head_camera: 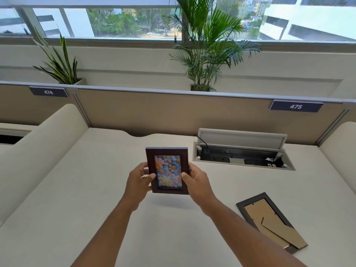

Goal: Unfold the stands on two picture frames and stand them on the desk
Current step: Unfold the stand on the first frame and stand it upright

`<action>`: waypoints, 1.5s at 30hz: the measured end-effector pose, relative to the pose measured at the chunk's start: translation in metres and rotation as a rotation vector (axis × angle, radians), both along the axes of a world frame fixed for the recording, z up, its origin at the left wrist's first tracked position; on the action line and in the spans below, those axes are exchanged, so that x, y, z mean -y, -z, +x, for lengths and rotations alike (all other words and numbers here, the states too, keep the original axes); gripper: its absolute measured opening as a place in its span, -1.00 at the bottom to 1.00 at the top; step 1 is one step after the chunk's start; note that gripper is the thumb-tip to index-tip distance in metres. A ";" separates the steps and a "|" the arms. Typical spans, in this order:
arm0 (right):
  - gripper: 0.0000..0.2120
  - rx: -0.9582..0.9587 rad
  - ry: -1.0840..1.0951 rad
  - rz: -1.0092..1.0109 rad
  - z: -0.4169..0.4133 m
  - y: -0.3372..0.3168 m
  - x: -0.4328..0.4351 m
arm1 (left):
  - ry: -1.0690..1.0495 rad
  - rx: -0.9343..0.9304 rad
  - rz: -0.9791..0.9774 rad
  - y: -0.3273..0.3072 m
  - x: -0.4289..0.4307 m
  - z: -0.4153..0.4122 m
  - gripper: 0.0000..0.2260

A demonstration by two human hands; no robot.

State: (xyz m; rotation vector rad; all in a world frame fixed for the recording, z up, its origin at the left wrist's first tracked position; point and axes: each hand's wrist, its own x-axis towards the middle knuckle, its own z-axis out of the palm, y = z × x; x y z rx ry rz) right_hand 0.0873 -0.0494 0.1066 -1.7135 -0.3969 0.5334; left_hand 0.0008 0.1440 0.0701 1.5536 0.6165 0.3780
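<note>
A: Where does the brown frame [167, 170] sit against the fingers?

B: Between them. The left hand [139, 182] pinches its left edge and the right hand [196, 182] its right edge, thumbs on the front and the other fingers [144, 166] curled behind. Both hands are closed on it, with the picture facing the person.

A: And its long axis?

B: Upright, running top to bottom between the two grips. It hangs above the desk [96, 189]; its shadow lies on the surface below, apart from the lower edge, so it seems not to be set down yet. Whether its stand is out cannot be told, since the back is hidden.

A: The other one?

B: The black frame [271, 220] lies face down on the desk, well off to the right of the fingers and nearer the person. Its long axis runs diagonally, and its stand [283, 234] looks folded flat against the backing. The right hand is the nearer one.

A: Anything in the way?

B: The open cable tray [242, 151] sits beyond the right fingers. The desk straight below the held frame looks free.
</note>
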 end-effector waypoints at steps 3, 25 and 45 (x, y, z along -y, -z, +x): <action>-0.62 -0.012 -0.064 -0.069 -0.001 0.010 -0.018 | -0.063 -0.007 0.083 0.005 -0.017 0.004 -0.73; -0.48 -0.081 -0.183 -0.195 0.023 0.041 -0.070 | -0.222 -0.099 0.131 0.055 -0.064 0.024 -0.74; -0.51 -0.147 -0.190 -0.203 0.025 0.057 -0.065 | -0.224 -0.139 0.082 0.062 -0.053 0.018 -0.73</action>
